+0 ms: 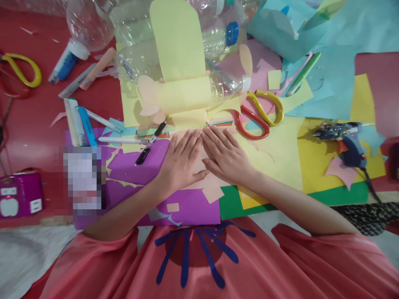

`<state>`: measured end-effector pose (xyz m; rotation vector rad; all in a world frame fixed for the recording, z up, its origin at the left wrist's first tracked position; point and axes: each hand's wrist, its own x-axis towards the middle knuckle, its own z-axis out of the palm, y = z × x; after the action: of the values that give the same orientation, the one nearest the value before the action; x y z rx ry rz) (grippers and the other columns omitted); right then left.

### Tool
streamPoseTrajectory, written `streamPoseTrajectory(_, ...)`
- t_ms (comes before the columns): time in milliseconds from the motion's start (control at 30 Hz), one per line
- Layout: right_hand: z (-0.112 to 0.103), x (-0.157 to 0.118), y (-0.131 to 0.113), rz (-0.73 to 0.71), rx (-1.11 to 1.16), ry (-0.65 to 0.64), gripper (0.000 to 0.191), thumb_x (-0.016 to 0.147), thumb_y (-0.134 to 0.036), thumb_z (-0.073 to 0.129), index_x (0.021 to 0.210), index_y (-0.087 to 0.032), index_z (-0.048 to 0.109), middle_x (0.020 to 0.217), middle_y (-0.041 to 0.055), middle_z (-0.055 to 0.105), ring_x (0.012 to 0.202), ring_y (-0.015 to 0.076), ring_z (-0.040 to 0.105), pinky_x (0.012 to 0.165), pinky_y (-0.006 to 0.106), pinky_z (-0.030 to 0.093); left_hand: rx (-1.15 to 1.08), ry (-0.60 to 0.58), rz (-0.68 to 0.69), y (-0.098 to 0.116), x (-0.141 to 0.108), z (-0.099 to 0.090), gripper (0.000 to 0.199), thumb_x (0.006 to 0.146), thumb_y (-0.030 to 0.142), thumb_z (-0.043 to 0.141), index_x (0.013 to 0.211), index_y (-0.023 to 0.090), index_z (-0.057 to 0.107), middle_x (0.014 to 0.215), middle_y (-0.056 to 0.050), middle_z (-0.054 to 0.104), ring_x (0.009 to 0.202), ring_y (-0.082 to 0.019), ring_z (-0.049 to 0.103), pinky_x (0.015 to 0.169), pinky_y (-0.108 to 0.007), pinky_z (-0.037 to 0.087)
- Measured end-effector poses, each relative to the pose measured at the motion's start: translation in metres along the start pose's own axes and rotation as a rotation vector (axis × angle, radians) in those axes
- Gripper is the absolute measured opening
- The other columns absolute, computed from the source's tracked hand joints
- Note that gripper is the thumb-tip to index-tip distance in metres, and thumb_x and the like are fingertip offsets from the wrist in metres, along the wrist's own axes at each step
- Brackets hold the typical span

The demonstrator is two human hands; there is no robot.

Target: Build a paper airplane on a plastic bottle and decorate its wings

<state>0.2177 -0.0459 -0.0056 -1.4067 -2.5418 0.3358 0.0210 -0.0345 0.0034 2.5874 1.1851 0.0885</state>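
My left hand (184, 160) and my right hand (225, 155) lie flat, palms down, side by side on a peach sheet of paper (215, 181). Their fingers are stretched out and the fingertips nearly meet. Just beyond them stands a folded pale yellow paper piece (183, 96) with a tall rounded flap (178, 39) and peach ovals at its sides. A black pen (151, 142) rests left of my left hand. Scissors with red and yellow handles (258, 114) lie beyond my right hand, their blades hidden by paper.
Clear plastic bottles (134, 25) crowd the back. At the right, a blue glue gun (352, 145) lies on yellow paper. Markers (87, 124), a pixelated object (82, 180) and a purple box (21, 195) are on the left. More scissors (23, 70) lie far left; blue paper (330, 87) spreads back right.
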Motion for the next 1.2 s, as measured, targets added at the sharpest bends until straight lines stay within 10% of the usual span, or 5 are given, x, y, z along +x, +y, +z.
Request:
streamPoseTrajectory(700, -0.007, -0.001, 0.001, 0.028, 0.022, -0.017, 0.065, 0.1, -0.047, 0.032, 0.147, -0.005, 0.041, 0.156, 0.0159, 0.039, 0.147, 0.0261, 0.036, 0.121, 0.048, 0.032, 0.053, -0.001, -0.053, 0.004, 0.003, -0.003, 0.074, 0.094, 0.052, 0.047, 0.149, 0.005, 0.035, 0.155, -0.023, 0.038, 0.146, -0.033, 0.034, 0.121, -0.052, 0.021)
streamPoseTrajectory(1200, -0.032, 0.0, 0.009, 0.043, -0.067, 0.181, 0.032, 0.098, -0.029, 0.044, 0.118, -0.011, 0.061, 0.118, 0.0151, 0.071, 0.115, 0.0267, 0.062, 0.103, 0.046, 0.044, 0.085, 0.112, -0.086, -0.002, -0.005, -0.029, 0.056, 0.099, 0.047, 0.042, 0.138, 0.01, 0.053, 0.143, -0.019, 0.056, 0.131, -0.034, 0.053, 0.11, -0.05, 0.039)
